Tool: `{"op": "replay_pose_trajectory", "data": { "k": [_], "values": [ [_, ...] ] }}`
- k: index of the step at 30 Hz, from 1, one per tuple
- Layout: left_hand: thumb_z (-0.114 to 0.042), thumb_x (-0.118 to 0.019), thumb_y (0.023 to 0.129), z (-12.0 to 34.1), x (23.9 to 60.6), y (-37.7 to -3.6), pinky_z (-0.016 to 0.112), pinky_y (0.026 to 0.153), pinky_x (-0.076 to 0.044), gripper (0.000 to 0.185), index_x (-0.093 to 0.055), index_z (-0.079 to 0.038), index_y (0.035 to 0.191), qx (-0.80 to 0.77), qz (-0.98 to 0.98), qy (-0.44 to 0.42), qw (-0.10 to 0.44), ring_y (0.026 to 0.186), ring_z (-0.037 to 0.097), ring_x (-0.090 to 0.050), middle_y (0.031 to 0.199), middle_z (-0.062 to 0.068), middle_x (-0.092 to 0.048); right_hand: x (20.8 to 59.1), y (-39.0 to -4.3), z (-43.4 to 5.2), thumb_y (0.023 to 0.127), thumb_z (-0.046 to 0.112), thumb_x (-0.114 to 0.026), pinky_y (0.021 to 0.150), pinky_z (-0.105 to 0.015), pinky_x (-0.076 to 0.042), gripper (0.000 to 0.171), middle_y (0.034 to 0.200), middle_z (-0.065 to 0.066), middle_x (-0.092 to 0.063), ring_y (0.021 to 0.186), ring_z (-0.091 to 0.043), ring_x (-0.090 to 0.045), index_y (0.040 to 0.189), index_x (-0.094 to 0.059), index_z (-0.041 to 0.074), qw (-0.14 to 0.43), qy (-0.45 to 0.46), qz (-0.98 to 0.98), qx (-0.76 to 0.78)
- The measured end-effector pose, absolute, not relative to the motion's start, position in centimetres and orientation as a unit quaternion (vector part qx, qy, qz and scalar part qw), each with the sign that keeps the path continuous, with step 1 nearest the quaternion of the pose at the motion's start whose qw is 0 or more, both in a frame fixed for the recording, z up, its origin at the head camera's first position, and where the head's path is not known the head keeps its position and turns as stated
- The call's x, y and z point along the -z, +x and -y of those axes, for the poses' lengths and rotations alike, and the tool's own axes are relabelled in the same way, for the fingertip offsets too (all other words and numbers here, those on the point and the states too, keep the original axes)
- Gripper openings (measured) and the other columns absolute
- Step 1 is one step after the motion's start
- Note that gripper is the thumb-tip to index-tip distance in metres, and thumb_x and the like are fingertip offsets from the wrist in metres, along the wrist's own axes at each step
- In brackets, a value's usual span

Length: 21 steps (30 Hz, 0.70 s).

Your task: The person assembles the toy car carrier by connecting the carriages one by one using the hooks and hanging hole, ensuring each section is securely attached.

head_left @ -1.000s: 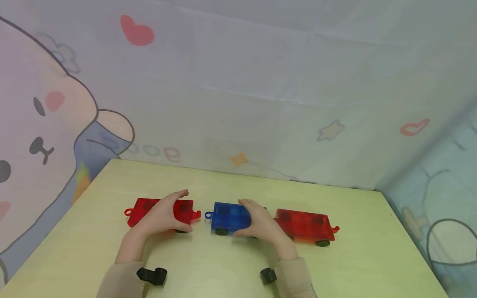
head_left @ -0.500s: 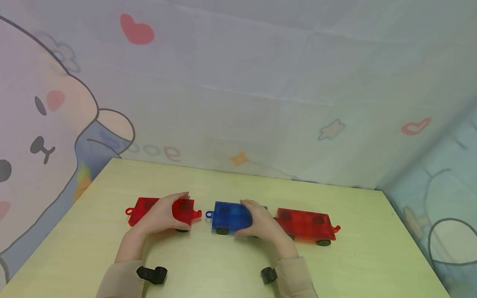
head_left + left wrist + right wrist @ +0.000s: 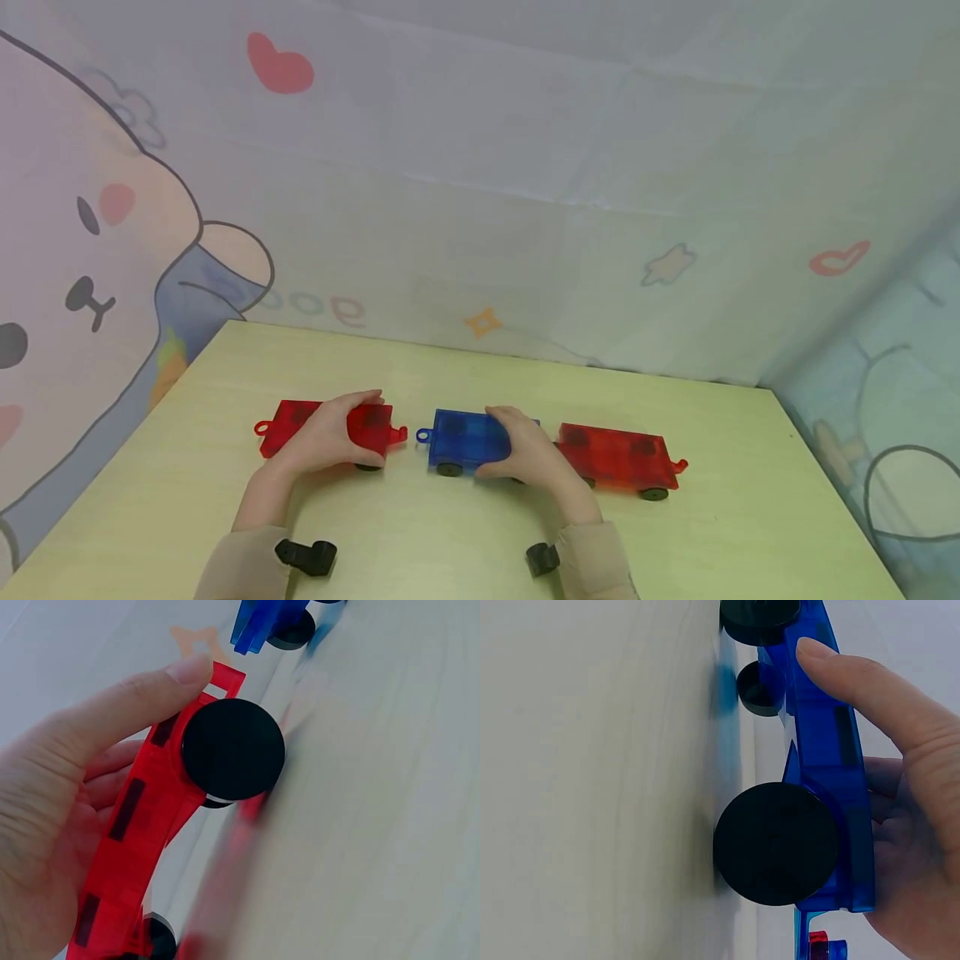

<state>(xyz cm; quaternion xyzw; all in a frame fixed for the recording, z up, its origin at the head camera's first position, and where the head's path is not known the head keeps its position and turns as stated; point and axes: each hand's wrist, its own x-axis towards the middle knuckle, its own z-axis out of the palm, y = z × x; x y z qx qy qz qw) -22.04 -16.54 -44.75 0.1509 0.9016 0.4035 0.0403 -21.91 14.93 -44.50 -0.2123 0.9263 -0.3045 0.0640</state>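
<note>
The person's left hand [image 3: 322, 435] has closed in a little and now grips the left red toy wagon [image 3: 369, 425], thumb along its near side. The right hand [image 3: 528, 450] holds the blue toy wagon [image 3: 467, 437] the same way, hardly moved. So the gap in the middle remains: the red hook [image 3: 400, 434] stands just short of the blue ring [image 3: 431, 437], uncoupled as yet. At the blue wagon's other end waits another red wagon [image 3: 618, 455], apparently linked, though fingers partly hide that joint.

All three are glossy, see-through plastic slabs with dark rectangular inserts [image 3: 127, 808] and flat, matt black wheels [image 3: 232, 750]. They stand on a pale, faintly grained tabletop [image 3: 420, 542]; beyond hangs a creased cartoon-print cloth [image 3: 525, 125].
</note>
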Motion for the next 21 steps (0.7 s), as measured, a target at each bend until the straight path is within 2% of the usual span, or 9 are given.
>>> {"op": "replay_pose_trajectory", "data": {
  "k": [21],
  "values": [
    [-0.028, -0.088, 0.065, 16.46, 44.9, -22.0, 0.047, 0.089, -0.053, 0.092, -0.043, -0.006, 0.143, -0.4, -0.903, 0.149, 0.042, 0.122, 0.031, -0.048, 0.137, 0.01, -0.053, 44.36, -21.6, -14.89, 0.077, 0.035, -0.08, 0.108, -0.054, -0.037, 0.083, 0.147, -0.015, -0.042, 0.135, -0.036, -0.041, 0.145, -0.041, 0.006, 0.068, -0.213, -0.927, 0.302]
  ]
}}
